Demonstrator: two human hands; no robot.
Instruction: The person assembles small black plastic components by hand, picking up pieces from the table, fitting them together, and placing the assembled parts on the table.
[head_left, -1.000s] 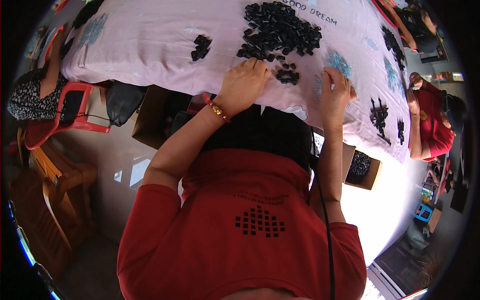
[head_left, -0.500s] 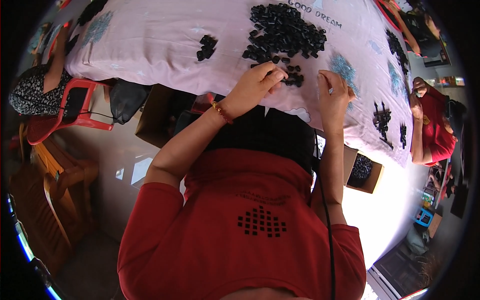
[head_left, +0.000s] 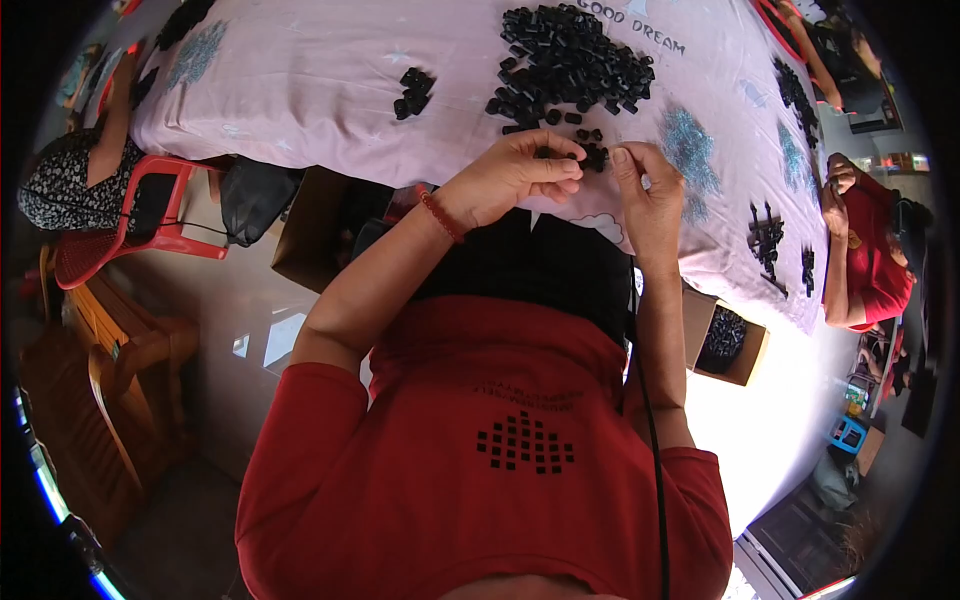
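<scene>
Near the pink cloth's edge [head_left: 335,163], left hand [head_left: 515,178] and right hand [head_left: 652,198] nearly touch.

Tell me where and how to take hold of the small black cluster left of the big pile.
Bring the left hand in low from the near side and cup the near edge of the small black cluster. Bare pink cloth leaves that side open, and the cluster looks like loose, short pieces, so pinching one would probably leave the others behind.
</scene>
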